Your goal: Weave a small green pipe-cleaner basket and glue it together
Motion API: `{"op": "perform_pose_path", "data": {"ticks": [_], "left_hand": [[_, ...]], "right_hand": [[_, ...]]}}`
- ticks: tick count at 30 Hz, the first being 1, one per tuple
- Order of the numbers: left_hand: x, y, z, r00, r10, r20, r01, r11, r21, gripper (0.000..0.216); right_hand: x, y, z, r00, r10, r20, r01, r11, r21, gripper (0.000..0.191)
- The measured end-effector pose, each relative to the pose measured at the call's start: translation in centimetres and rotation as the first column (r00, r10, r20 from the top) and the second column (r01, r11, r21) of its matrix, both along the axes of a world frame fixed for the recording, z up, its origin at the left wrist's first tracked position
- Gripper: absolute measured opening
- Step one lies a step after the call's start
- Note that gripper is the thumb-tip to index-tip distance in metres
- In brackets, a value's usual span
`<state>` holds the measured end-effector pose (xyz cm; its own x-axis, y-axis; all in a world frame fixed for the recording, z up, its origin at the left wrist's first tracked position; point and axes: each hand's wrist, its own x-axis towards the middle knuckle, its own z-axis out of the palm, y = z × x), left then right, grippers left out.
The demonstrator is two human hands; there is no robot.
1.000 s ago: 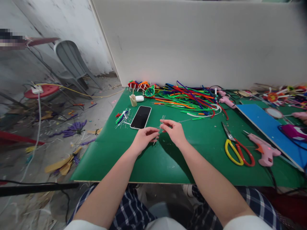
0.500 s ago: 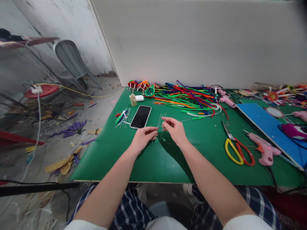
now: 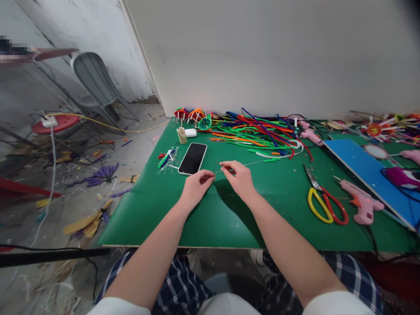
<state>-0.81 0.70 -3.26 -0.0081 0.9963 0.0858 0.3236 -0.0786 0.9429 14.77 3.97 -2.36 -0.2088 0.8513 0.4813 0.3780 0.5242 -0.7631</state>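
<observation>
My left hand (image 3: 197,187) is closed in a pinch over the green table, its fingertips on thin wires (image 3: 215,167) that stick up past the thumb. Just to its right, my right hand (image 3: 241,179) also pinches, its thumb and index finger closed at a thin wire. The hands are slightly apart, with fine wire between the fingertips. How many strands each holds is too small to tell. Behind my left hand lies a phone (image 3: 193,159) with a dark screen. Left of the phone is a small pile of wire pieces and coloured bits (image 3: 169,160).
Coloured pipe cleaners (image 3: 252,131) are heaped along the back. At right lie scissors (image 3: 316,189) with yellow and red handles, a pink glue gun (image 3: 361,202) and a blue board (image 3: 364,170). A beige holder (image 3: 181,135) stands behind the phone. The table's front edge (image 3: 216,247) is near my lap.
The wires that fanned upright between my hands are now mostly gathered in line with my fingers, with fewer sticking out. Both hands stay in nearly the same place.
</observation>
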Motion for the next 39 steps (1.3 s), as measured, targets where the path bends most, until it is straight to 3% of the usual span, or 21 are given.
{"op": "perform_pose_path", "data": {"ticks": [3, 6, 10, 15, 27, 39], "left_hand": [[0.04, 0.04, -0.06, 0.999, 0.031, -0.039, -0.031, 0.999, 0.015, 0.015], [0.13, 0.01, 0.02, 0.998, 0.05, 0.034, -0.051, 0.999, 0.008, 0.016], [0.29, -0.19, 0.29, 0.971, 0.0, 0.24, 0.022, 0.996, -0.087, 0.023], [0.41, -0.36, 0.51, 0.959, -0.05, 0.281, 0.094, 0.985, -0.145, 0.03], [0.25, -0.18, -0.02, 0.998, -0.067, 0.02, 0.067, 0.998, -0.003, 0.021], [0.0, -0.08, 0.15, 0.973, -0.073, -0.219, 0.071, 0.997, -0.017, 0.022]], "right_hand": [[0.02, 0.09, -0.16, 1.0, 0.002, -0.021, -0.002, 1.0, -0.025, 0.017], [-0.04, 0.1, -0.1, 0.986, 0.019, -0.163, -0.045, 0.987, -0.156, 0.016], [-0.18, 0.12, 0.07, 0.913, 0.031, -0.407, -0.196, 0.908, -0.37, 0.019], [-0.28, 0.15, 0.18, 0.89, 0.046, -0.453, -0.276, 0.846, -0.456, 0.018], [-0.54, -0.27, 0.03, 0.949, 0.09, -0.302, -0.196, 0.918, -0.344, 0.01], [-0.56, -0.3, -0.33, 0.982, 0.163, -0.094, -0.179, 0.965, -0.193, 0.005]]}}
